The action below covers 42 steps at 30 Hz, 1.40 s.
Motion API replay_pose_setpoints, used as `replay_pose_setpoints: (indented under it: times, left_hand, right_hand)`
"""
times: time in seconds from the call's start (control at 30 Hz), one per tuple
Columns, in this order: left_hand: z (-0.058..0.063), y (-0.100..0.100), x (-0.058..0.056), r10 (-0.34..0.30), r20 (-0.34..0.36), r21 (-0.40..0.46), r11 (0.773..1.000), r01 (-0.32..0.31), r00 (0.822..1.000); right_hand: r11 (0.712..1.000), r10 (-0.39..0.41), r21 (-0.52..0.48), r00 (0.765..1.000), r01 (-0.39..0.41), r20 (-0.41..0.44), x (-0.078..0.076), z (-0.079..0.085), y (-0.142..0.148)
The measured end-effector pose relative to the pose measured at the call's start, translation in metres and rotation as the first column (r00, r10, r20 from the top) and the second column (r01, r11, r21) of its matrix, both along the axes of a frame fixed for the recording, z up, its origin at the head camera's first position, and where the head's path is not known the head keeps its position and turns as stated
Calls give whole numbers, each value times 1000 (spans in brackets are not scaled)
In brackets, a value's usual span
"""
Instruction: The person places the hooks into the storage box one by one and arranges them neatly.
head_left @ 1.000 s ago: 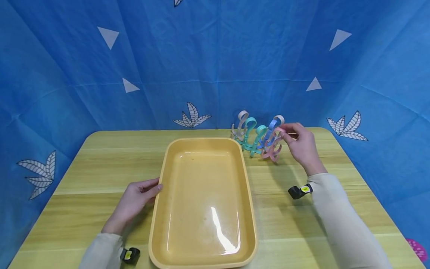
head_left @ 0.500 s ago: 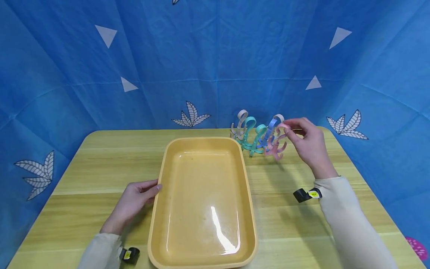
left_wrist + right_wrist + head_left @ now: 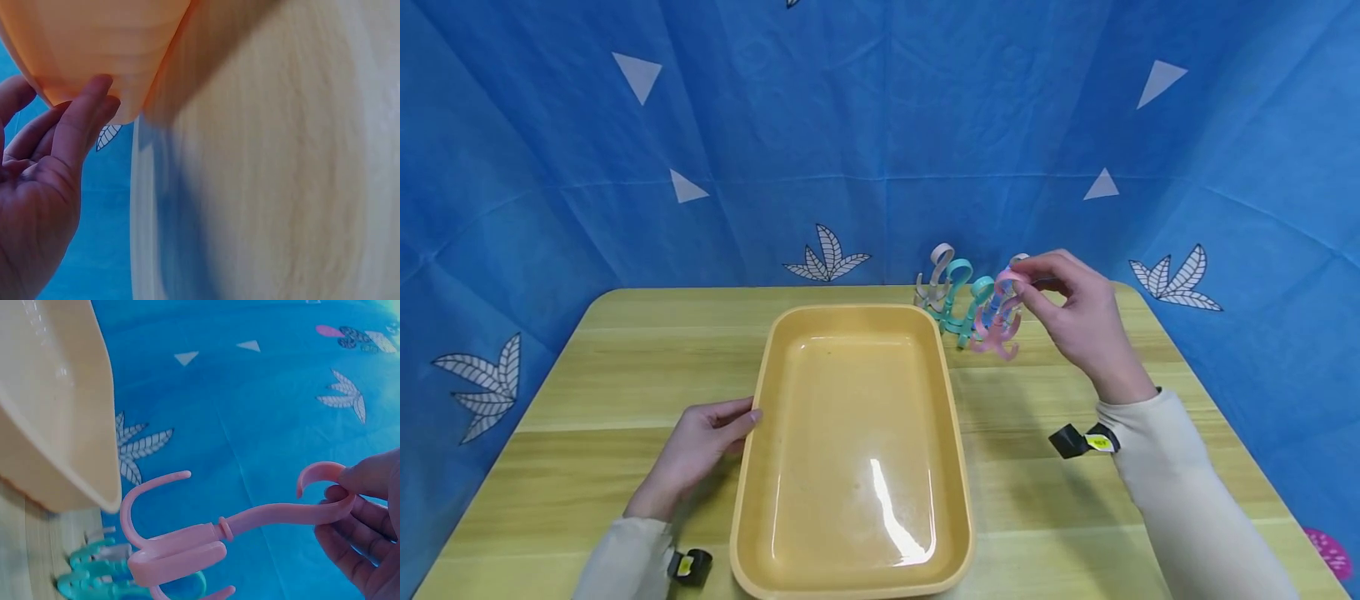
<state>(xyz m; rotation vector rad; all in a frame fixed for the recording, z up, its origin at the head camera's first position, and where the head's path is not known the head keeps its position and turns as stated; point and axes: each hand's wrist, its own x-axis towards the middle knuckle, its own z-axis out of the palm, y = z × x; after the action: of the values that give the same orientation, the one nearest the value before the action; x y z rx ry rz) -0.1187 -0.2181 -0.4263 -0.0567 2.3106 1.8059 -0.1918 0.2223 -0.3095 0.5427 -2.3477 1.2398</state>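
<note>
A pink multi-prong hanger hook (image 3: 996, 329) is pinched at its curved top by my right hand (image 3: 1078, 325). In the right wrist view, the thumb and fingers grip the bend of the pink hook, and its shaft and curved prongs (image 3: 181, 550) point away from the hand. Behind it stand two green hooks (image 3: 958, 271), a whitish hook (image 3: 942, 254) and a blue hook, mostly hidden by the pink one. My left hand (image 3: 696, 450) holds the left rim of a yellow tray (image 3: 850, 417). In the left wrist view, its fingers (image 3: 81, 125) lie against the tray's outer wall.
The wooden table (image 3: 625, 358) carries the tray in the middle and the hooks at the back right. A blue patterned cloth (image 3: 887, 125) closes off the back and both sides. Tray walls stand just left of the hook group.
My right hand first drew the pink hook to the right, then brought it left and slightly up, in front of the blue hook. The left hand and tray stay in place.
</note>
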Motion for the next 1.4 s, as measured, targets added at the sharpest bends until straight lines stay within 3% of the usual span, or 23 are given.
replay_pose_setpoints:
  times: [0.33, 0.67, 1.13, 1.4]
  left_hand:
    - [1, 0, 1, -7, -1, -19, 1000, 7, 1000]
    - [0, 3, -1, -28, 18, -15, 999, 28, 999]
    - [2, 1, 1, -37, 2, -52, 998, 37, 999]
    - [3, 1, 0, -41, 11, -35, 999, 41, 999]
  right_hand:
    - [988, 155, 0, 987, -155, 39, -16, 2, -25]
    - [965, 257, 22, 962, -260, 94, -28, 4, -57]
    - [945, 299, 73, 931, -320, 208, -47, -4, -110]
    - [931, 326, 91, 918, -353, 225, -50, -9, -127]
